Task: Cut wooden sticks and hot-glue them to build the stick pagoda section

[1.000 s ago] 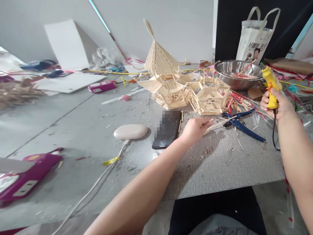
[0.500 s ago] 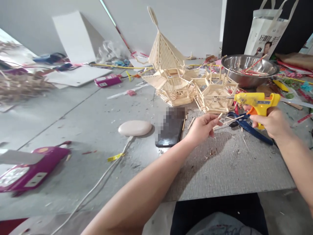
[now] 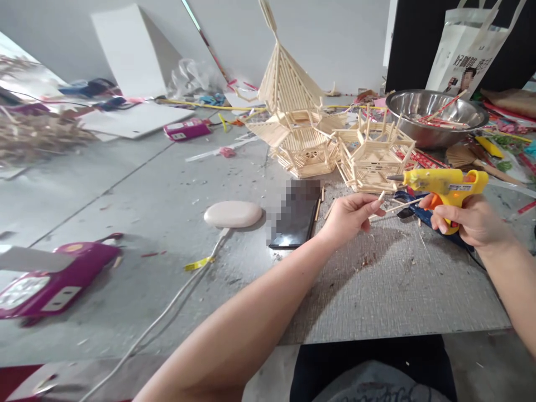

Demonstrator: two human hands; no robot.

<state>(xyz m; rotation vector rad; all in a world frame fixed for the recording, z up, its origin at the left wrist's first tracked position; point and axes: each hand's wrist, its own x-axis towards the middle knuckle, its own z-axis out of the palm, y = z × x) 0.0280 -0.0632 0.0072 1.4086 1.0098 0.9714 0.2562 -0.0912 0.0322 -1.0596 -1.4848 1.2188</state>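
My left hand (image 3: 352, 216) pinches a short wooden stick (image 3: 381, 196) between thumb and fingertips, its tip pointing up. A longer thin stick (image 3: 400, 207) reaches from beside those fingers toward my right hand; I cannot tell whether it is held or lying down. In my right hand (image 3: 475, 222) is a yellow hot glue gun (image 3: 448, 183), its nozzle pointing left, apart from the short stick. Blue-handled pliers (image 3: 427, 218) lie beneath the gun, partly hidden. Behind my hands stand a stick-built hexagonal frame (image 3: 372, 164) and a stick model with a pointed roof (image 3: 291, 84).
A black phone (image 3: 295, 218) lies left of my left hand, by a white oval device (image 3: 233, 214) with a cable. Purple power strips (image 3: 79, 273) sit further left. A steel bowl (image 3: 438, 120) holding red sticks and a white bag (image 3: 464, 53) stand back right.
The view has shifted slightly. My right hand and the glue gun have moved a little down and right, and now cover more of the pliers. My left hand still pinches the short stick.
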